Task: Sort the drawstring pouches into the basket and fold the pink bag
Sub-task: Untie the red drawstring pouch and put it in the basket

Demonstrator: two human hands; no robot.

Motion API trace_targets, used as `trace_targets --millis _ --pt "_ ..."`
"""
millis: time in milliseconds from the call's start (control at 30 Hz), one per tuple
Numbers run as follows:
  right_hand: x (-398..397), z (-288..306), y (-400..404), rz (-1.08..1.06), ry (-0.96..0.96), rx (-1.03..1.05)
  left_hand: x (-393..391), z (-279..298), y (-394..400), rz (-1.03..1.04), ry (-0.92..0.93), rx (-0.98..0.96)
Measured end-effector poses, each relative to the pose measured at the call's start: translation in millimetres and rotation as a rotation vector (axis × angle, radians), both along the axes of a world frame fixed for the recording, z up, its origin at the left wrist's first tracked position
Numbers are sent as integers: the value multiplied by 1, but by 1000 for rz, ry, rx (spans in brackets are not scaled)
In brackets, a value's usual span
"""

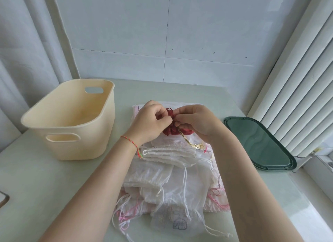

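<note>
Hands (pixel 153 121) (pixel 198 123) — both pinching red pouch (pixel 170 130)

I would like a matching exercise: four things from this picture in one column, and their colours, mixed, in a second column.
Things:
1. plastic basket with handle holes
2. flat rectangular plastic lid
3. small gathered pouch held in both hands
4. twisted cord with tassel

Colours:
A. dark red
B. gold
C. cream
D. dark green

Pairs: 1-C, 2-D, 3-A, 4-B
</note>
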State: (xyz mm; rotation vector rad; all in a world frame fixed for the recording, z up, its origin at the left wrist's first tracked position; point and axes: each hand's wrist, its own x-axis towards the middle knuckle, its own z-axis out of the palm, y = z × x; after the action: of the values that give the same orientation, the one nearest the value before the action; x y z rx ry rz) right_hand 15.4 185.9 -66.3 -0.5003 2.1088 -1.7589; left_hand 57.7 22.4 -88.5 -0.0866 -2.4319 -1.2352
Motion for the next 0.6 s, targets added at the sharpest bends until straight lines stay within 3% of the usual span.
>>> trace_targets --millis 200,400,600 --pt "-2 1 -1 -339 351 210 -3 -5 -4 -16 13 40" --pt "-9 -8 -3 -381 423 311 -5 -6 -4 8 127 166" --pt "-13 -16 -3 -437 468 394 -7 -8 -2 -1 -69 98"
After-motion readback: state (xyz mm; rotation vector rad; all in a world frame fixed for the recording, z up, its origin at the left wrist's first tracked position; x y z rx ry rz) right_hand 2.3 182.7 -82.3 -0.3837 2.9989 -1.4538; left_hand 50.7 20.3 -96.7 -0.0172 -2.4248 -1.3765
